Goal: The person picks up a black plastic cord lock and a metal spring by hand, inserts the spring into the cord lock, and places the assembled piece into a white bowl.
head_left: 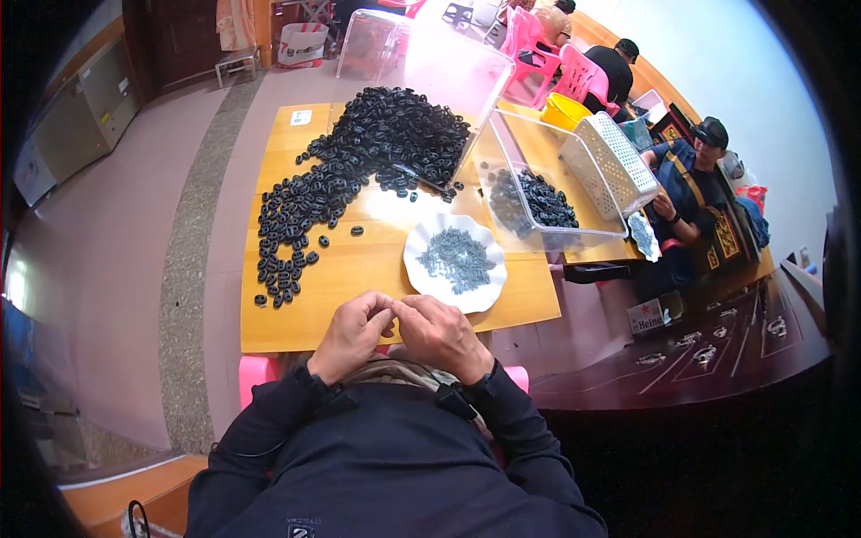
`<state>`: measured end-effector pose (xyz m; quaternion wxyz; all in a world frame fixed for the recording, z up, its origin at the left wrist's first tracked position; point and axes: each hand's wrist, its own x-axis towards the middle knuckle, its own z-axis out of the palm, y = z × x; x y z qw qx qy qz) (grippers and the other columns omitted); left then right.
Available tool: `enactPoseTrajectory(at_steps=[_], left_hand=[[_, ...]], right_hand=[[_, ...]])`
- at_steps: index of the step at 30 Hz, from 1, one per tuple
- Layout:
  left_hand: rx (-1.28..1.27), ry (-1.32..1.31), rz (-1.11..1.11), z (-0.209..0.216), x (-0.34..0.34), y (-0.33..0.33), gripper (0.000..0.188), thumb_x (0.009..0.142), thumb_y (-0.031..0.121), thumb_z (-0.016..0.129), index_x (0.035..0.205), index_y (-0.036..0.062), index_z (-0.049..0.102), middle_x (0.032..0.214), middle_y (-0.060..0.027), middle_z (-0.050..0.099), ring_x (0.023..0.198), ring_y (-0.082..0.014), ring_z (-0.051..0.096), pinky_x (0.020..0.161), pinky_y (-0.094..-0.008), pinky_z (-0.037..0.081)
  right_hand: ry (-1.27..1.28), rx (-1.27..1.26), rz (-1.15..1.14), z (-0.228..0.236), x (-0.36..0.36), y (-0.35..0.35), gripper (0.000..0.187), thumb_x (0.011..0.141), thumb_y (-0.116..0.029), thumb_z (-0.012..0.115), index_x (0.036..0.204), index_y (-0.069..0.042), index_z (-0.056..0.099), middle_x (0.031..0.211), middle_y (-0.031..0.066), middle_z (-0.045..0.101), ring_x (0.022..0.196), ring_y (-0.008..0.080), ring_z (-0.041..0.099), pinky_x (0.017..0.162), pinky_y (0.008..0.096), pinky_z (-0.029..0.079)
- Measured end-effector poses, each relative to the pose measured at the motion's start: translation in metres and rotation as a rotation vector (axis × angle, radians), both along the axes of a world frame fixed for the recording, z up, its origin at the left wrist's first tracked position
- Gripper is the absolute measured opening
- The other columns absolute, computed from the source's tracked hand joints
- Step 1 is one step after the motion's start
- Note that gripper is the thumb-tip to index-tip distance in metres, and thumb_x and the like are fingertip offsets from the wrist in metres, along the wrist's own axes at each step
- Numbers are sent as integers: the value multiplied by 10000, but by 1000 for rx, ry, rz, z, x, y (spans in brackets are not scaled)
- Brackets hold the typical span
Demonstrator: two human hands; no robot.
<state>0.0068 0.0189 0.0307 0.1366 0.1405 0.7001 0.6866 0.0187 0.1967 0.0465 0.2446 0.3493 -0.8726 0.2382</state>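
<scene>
My left hand and my right hand meet at the near edge of a wooden table, fingertips pinched together around something small that I cannot make out. Just beyond my right hand stands a white scalloped plate with a heap of small grey parts. A large pile of black ring-shaped parts covers the far middle of the table and trails down its left side.
A clear plastic bin with black parts stands at the right, another clear bin behind the pile. A white perforated basket and a yellow tub lie further right. A seated person works there, others behind on pink chairs.
</scene>
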Motion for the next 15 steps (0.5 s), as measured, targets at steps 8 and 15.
enactPoseTrajectory(at_steps=[8, 15], left_hand=[[-30, 4, -21, 2, 0, 0, 100, 947, 48, 547, 966, -39, 593, 820, -36, 617, 733, -91, 579, 658, -230, 489], [16, -21, -28, 1, 0, -1, 112, 956, 69, 551, 958, -36, 590, 816, -33, 614, 725, -95, 590, 662, -231, 498]], right_hand=[[-4, -118, 11, -7, -2, 1, 219, 751, -38, 653, 969, -17, 636, 814, 115, 647, 658, 256, 649, 571, 343, 543], [-104, -264, 62, -6, -5, 3, 173, 762, 3, 670, 930, -23, 637, 786, 110, 646, 660, 269, 655, 557, 346, 529]])
